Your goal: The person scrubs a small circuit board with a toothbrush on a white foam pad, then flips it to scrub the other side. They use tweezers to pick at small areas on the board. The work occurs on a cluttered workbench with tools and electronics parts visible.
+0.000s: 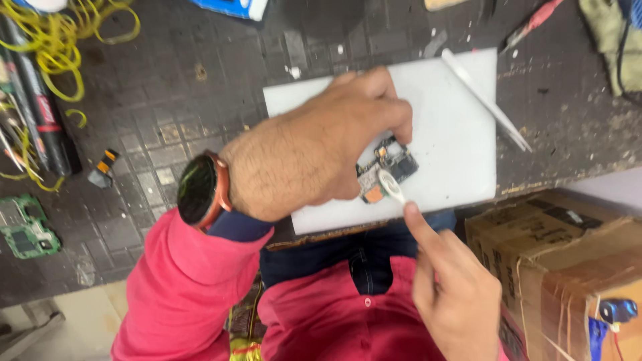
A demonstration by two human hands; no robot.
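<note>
You are working at a dark, gridded surface (167, 120), worn and speckled with pale debris. A white mat (455, 140) is lying at the near edge of the surface, right of centre, and the small circuit board (386, 175) is resting on it close to the mat's near edge.

Your left hand (314, 154) is reaching across the mat with fingers curled down, pinning the circuit board by its left side. A dark round watch (198, 189) is sitting on that wrist above a pink sleeve. Your right hand (451, 287) is coming up from below the near edge, gripping a white tool (390, 185) whose tip is touching the board; the index finger is lying along the tool.

White tweezers (485, 100) are lying slantwise over the mat's far right corner, running onto the bare surface. A red-handled tool (535, 22) is lying toward the far right edge beside a greenish cloth (608, 40). Toward the far left corner, yellow wire (63, 40) is tangling around dark cylindrical tools (40, 113). A green circuit board (27, 227) is sitting at the left edge, and a small black-and-orange part (102, 167) is lying nearby.

Off the surface, to your right, a taped cardboard box (568, 261) is standing just below the near edge. Pale floor is showing at lower left.
</note>
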